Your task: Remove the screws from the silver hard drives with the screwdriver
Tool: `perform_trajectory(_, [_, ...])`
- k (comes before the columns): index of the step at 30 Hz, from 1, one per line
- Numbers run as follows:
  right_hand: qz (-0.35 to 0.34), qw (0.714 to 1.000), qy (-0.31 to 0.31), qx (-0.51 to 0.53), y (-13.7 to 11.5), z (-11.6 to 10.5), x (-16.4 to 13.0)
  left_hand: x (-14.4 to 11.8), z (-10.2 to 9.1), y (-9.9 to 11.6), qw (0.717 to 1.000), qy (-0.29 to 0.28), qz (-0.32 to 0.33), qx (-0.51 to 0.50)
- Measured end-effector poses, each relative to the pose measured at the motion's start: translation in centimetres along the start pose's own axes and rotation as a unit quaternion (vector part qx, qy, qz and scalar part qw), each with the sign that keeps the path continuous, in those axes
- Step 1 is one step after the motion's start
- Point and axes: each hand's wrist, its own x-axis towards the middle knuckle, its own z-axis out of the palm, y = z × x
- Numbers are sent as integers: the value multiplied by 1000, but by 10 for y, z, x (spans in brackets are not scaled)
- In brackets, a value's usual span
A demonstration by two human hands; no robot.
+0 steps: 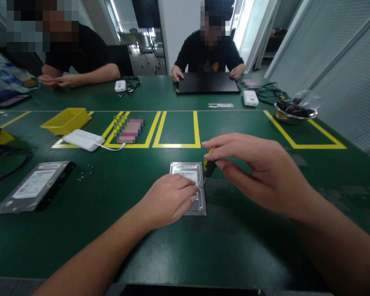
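Left hand point(169, 199) lies flat on a silver hard drive point(189, 187), fingers spread loosely over its label, pressing it onto the green surface point(111, 230). The drive sits near the middle of the surface, just in front of the yellow tape boxes point(176, 128). Right hand point(259, 172) pinches a small screwdriver point(209, 166) with a yellow-black handle between thumb and fingers; the tool stands nearly upright, its tip at the drive's right edge, upper part. Tip contact is too small to tell.

To the left, a second hard drive point(33, 187) lies on a dark tray, well apart, with a few tiny screws point(84, 172) scattered beside it. A white box with cable point(84, 139) lies next to a yellow bin point(66, 120). Far right, a metal bowl point(294, 113) holds dark bits. Across the surface, two other people sit: one with hands on a closed black laptop point(207, 83), one with forearms resting at the far left edge. White adapter point(250, 98) lies near the laptop.
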Motion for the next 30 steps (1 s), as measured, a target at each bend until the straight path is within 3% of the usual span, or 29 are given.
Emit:
perform_trajectory(13, [-6,1000,-9,-18,-3,-2,3,-2,2,-1,1000,4,0,4])
perform_trajectory(20, [9,998,17,-57,-2,1,4,-1,1,-1,1000,-2,3,3])
perform_trajectory(30, [0,999,-15,-32,0,-5,1,0,1,0,1000,4,3,4])
